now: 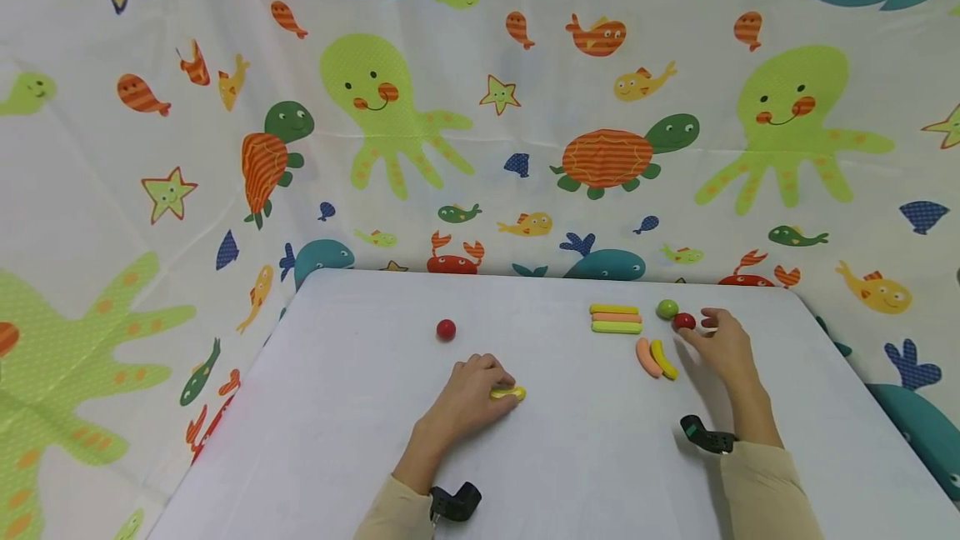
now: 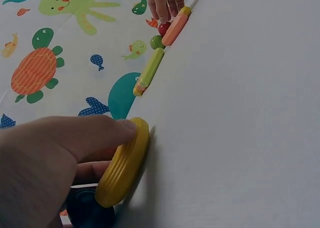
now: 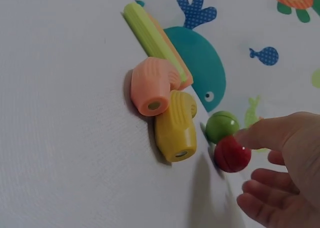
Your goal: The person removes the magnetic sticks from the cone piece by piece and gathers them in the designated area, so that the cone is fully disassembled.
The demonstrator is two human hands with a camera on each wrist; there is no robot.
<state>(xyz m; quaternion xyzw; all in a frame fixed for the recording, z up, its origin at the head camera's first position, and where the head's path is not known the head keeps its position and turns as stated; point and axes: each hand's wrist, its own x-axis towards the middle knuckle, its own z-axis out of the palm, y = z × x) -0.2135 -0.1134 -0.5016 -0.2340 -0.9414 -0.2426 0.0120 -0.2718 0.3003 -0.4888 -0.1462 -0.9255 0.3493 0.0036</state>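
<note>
My left hand (image 1: 470, 394) pinches a curved yellow magnetic stick (image 2: 123, 165), its thumb along the top. A dark blue rounded thing (image 2: 90, 208) shows below that stick in the left wrist view, partly hidden by the hand. On the right, my other hand (image 1: 723, 348) reaches over a red ball (image 1: 684, 321). Its thumb tip is right at this ball, while the other fingers are spread apart from it. A green ball (image 3: 222, 127) sits against the red one. Close by lie a curved pink stick (image 3: 151, 87) and a curved yellow stick (image 3: 176, 130), side by side.
Straight sticks, yellow (image 1: 613, 309), orange (image 1: 616, 317) and green (image 1: 617, 327), lie in a row toward the white table's (image 1: 360, 332) back. Another red ball (image 1: 446, 330) rests beyond my left hand. A cloth (image 1: 450, 165) printed with sea animals hangs behind.
</note>
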